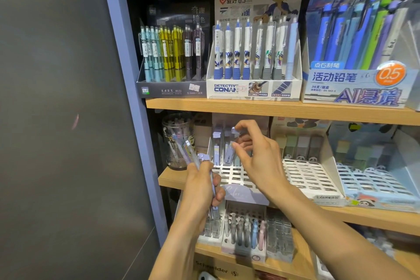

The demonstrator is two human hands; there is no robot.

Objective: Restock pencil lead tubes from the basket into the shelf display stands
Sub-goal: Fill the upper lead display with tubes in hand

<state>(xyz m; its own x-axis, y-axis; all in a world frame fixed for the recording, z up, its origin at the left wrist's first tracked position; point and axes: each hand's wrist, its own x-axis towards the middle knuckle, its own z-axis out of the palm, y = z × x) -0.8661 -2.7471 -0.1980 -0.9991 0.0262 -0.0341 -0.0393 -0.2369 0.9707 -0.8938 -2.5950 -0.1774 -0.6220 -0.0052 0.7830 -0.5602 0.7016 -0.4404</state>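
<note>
Clear, stiff plastic tubes [205,179], light and slippery: left hand [200,188] grips a bundle beside the stand [229,175]; right hand [254,154] pinches one tube [229,154] by its cap above it.

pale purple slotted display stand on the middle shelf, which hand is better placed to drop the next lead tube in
Right. The right hand already pinches one slim clear lead tube directly over the pale purple slotted display stand, while the left hand grips the spare bundle of tubes off the stand's left edge.
</note>
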